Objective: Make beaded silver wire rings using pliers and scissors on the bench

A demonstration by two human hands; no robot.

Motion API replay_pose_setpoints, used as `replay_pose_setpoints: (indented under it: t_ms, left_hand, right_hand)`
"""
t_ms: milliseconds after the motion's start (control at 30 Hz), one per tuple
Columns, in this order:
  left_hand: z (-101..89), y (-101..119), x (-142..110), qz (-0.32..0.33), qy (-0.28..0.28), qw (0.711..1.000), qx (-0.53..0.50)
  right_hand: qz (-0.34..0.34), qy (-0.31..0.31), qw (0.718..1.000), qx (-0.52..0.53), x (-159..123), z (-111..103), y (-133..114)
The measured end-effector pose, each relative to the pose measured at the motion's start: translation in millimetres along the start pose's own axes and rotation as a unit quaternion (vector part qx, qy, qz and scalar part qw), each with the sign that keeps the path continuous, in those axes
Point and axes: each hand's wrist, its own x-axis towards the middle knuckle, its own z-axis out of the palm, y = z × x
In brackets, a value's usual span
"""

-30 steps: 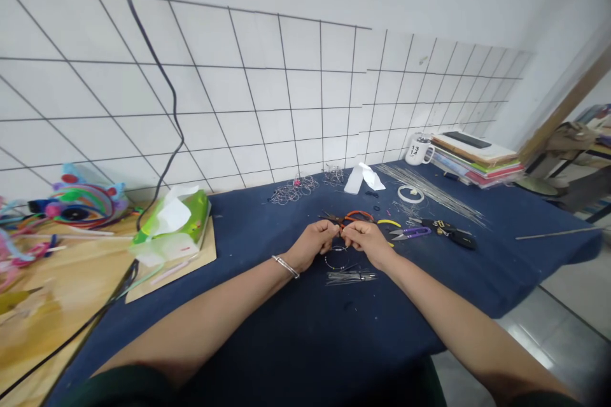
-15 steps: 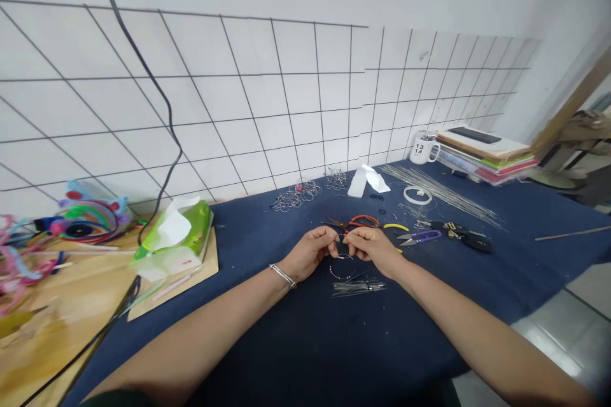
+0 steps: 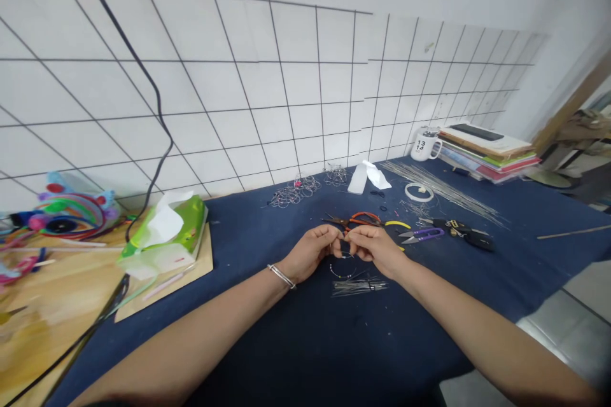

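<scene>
My left hand (image 3: 319,248) and my right hand (image 3: 375,247) meet over the dark blue cloth, thumbs and forefingers pinched close together. Below the fingertips shows a thin wire bracelet (image 3: 342,276) strung with small beads; its upper part reaches the curled fingers of both hands. Whatever lies between the pinched tips is too small to make out clearly. Nearer me lies a tied bundle of short wires (image 3: 360,287). Just beyond my hands are orange-handled pliers (image 3: 365,217), and purple-handled snips (image 3: 424,234) lie to the right.
Tangled wire loops (image 3: 291,194), white paper (image 3: 365,178) and a ring-shaped coil (image 3: 419,192) lie farther back. Long wires (image 3: 443,191), keys (image 3: 470,235), a mug (image 3: 424,145) and stacked books (image 3: 487,152) are right. A green tissue pack (image 3: 186,229) stands left.
The view has shifted slightly, so things at the left appear farther left. My hands keep nearly the same pinched pose, with the fingertips a little closer together.
</scene>
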Motion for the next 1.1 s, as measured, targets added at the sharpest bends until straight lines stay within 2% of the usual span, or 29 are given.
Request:
replay_pose_setpoints:
  t_ms: [100, 233, 500, 900, 1100]
  left_hand:
    - [3.7, -1, -2, -0.016, -0.029, 0.996, -0.083]
    - [5.1, -2, -3, -0.006, -0.031, 0.994, -0.108]
    - [1.9, 0, -1, -0.008, -0.025, 0.997, -0.070]
    - [-14.3, 16, 7, -0.011, -0.034, 0.999, 0.033]
    - [-19.1, 15, 12, -0.019, -0.042, 0.998, 0.038]
  right_hand:
    - [-0.007, 0.043, 0.999, 0.025, 0, 0, -1]
    - [-0.003, 0.049, 0.998, 0.039, -3, 3, -4]
    - [0.033, 0.000, 0.999, 0.026, -1, 6, -11]
    - [0.042, -0.008, 0.999, -0.013, 15, 8, -16]
    - [0.067, -0.020, 0.997, -0.031, 15, 2, -16]
